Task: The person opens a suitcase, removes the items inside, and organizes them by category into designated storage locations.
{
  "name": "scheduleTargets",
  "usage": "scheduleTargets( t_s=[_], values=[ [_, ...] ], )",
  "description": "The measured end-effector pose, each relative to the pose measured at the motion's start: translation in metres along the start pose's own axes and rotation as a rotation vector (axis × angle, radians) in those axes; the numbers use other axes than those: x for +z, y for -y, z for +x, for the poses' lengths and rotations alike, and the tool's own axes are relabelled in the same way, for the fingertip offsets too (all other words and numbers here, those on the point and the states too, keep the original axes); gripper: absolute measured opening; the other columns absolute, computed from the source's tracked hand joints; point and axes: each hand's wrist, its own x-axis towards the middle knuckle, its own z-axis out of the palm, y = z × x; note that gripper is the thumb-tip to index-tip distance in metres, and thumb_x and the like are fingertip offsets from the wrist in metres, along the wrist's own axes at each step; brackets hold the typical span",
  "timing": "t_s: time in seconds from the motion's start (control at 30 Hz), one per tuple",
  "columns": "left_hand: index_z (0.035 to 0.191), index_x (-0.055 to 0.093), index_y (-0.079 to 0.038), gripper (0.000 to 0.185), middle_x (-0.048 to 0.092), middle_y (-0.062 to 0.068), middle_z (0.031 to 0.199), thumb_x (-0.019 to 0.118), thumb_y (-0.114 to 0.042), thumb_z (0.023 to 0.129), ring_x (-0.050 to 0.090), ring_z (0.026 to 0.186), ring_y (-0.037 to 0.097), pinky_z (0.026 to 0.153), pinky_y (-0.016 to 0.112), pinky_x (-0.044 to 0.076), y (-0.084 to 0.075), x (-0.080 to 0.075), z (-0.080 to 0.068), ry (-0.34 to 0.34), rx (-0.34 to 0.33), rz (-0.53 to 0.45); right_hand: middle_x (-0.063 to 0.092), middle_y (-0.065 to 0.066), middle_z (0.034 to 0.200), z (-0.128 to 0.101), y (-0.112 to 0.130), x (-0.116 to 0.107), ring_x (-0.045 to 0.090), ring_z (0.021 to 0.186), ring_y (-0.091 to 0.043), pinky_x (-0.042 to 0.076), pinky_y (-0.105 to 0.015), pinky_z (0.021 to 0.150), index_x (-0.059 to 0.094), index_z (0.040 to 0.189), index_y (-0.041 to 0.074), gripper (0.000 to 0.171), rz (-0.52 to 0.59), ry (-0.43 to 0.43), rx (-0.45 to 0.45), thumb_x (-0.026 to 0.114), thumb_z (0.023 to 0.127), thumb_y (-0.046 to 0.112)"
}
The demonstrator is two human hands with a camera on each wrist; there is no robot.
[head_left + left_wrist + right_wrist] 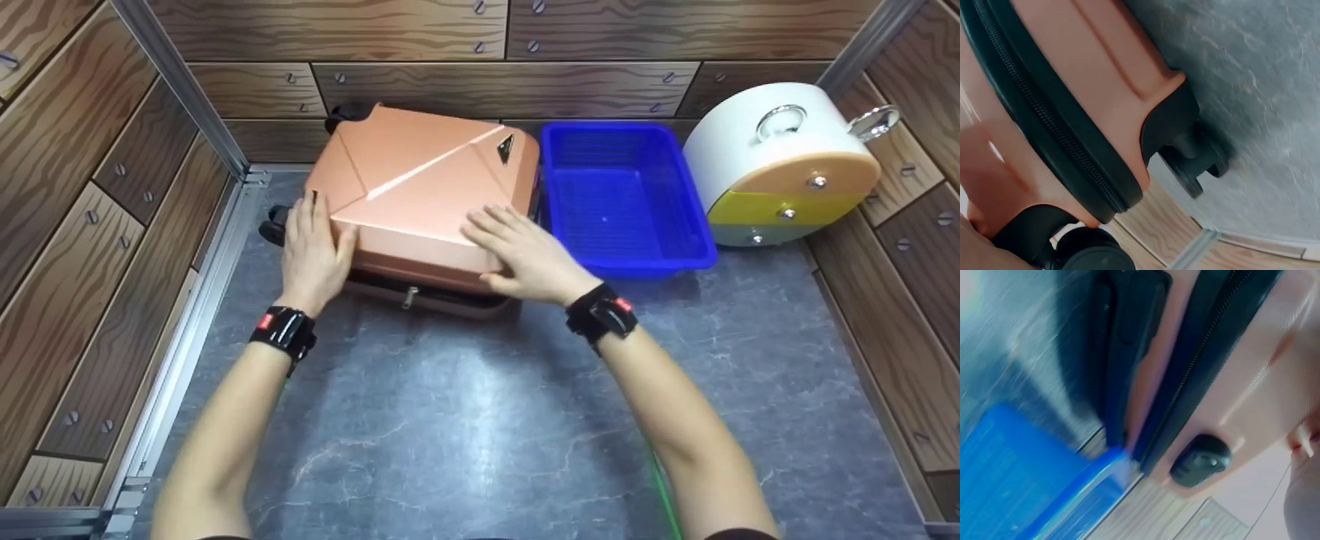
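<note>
Suitcase (420, 195): rose-gold hard shell, lying flat on the grey marbled floor (465, 420), back-left of the enclosure, far end near the wood-grain back wall (420, 82). I see a black zipper band (1055, 129) running round its edge; black wheels (1196, 163) on the left end, one just off the floor by the aluminium frame rail (217, 225). Side handle (1123, 343) and a small black lock block (1201, 461) show in the right wrist view, blurred.

Left hand (311, 251): lies on the near-left corner of the shell, fingers straight on top, thumb on the lid's near edge. Flat contact, not a grasp.

Right hand (525, 251): palm down on the near-right part of the lid, fingers spread and straight, pressing or resting. Nothing gripped.

Blue plastic basket (626, 199) sits just right of the suitcase, touching or nearly so; I can't tell which. White round cabinet (780, 165) with yellow and orange drawer fronts stands right of the basket, in the back-right corner.
</note>
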Motion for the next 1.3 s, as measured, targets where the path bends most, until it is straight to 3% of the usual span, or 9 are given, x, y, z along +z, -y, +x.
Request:
scheduleTargets(
  t_s=[0.27,0.57,0.67,0.8,0.9,0.97,1.07,1.2,1.3],
  values=[
    [0.158,0.028,0.003,0.075,0.024,0.024,0.164,0.045,-0.049,0.106,0.018,0.15,0.043,0.125,0.045,0.004,-0.031,0.014,-0.012,-0.045,0.037,0.027,0.026,-0.007,0.167,-0.022,-0.03,-0.013,0.018,0.155,-0.025,0.016,-0.046,0.124,0.032,0.161,0.019,0.075,0.058,-0.051,0.043,0.063,0.097,0.039],
    [0.159,0.025,0.003,0.076,0.02,0.021,0.166,0.046,-0.047,0.106,0.013,0.152,0.039,0.125,0.045,0.0,-0.05,0.022,-0.019,-0.044,0.026,0.007,0.027,-0.005,0.167,-0.033,-0.043,-0.01,0.018,0.155,-0.024,0.022,-0.05,0.122,0.034,0.161,0.019,0.075,0.068,-0.098,0.087,0.063,0.094,0.035],
    [0.152,0.039,0.001,0.065,0.031,0.021,0.161,0.052,-0.042,0.104,0.02,0.15,0.037,0.125,0.045,0.002,-0.054,0.026,-0.027,-0.128,0.114,-0.019,0.026,-0.005,0.167,-0.033,-0.041,-0.004,0.017,0.155,-0.025,0.021,-0.051,0.122,0.033,0.161,0.019,0.075,0.074,-0.115,0.094,0.064,0.096,0.038],
    [0.12,0.064,-0.003,0.032,0.062,0.015,0.126,0.062,-0.026,0.098,0.053,0.123,0.035,0.114,0.049,0.034,-0.065,0.04,-0.046,-0.24,0.394,-0.076,0.025,-0.005,0.168,-0.032,-0.037,0.0,0.016,0.155,-0.026,0.019,-0.049,0.123,0.032,0.162,0.019,0.075,0.08,-0.123,0.098,0.063,0.097,0.041],
    [0.101,0.072,-0.01,0.02,0.07,0.005,0.098,0.064,-0.027,0.097,0.064,0.092,0.026,0.085,0.041,0.053,-0.073,0.052,-0.063,-0.117,0.481,-0.077,0.025,-0.005,0.168,-0.032,-0.035,0.0,0.016,0.155,-0.025,0.019,-0.048,0.123,0.032,0.162,0.019,0.075,0.083,-0.13,0.101,0.064,0.097,0.04],
    [0.097,0.075,-0.014,0.023,0.072,0.0,0.093,0.064,-0.035,0.099,0.066,0.083,0.02,0.073,0.039,0.055,-0.075,0.059,-0.072,0.043,0.391,-0.072,0.025,-0.005,0.168,-0.031,-0.034,-0.001,0.016,0.155,-0.026,0.018,-0.048,0.124,0.034,0.161,0.018,0.075,0.086,-0.138,0.101,0.065,0.096,0.039],
    [0.102,0.077,-0.016,0.035,0.074,-0.001,0.095,0.065,-0.048,0.097,0.069,0.082,0.018,0.068,0.041,0.056,-0.074,0.07,-0.078,0.238,0.133,-0.076,0.026,-0.007,0.167,-0.031,-0.033,-0.002,0.016,0.155,-0.027,0.017,-0.048,0.124,0.034,0.161,0.017,0.075,0.094,-0.143,0.101,0.065,0.096,0.038],
    [0.112,0.077,-0.012,0.041,0.076,0.002,0.099,0.069,-0.049,0.095,0.071,0.084,0.019,0.079,0.043,0.056,-0.073,0.081,-0.076,0.355,-0.096,-0.261,0.025,-0.007,0.168,-0.031,-0.032,0.0,0.015,0.155,-0.027,0.015,-0.046,0.125,0.034,0.161,0.016,0.075,0.093,-0.147,0.103,0.065,0.097,0.038],
    [0.112,0.076,-0.007,0.038,0.077,0.007,0.094,0.073,-0.041,0.094,0.073,0.082,0.027,0.079,0.044,0.059,-0.075,0.087,-0.075,0.394,-0.208,-0.508,0.026,-0.006,0.167,-0.03,-0.032,0.003,0.016,0.155,-0.026,0.016,-0.046,0.124,0.035,0.16,0.016,0.074,0.084,-0.163,0.1,0.065,0.096,0.039]
  ],
)
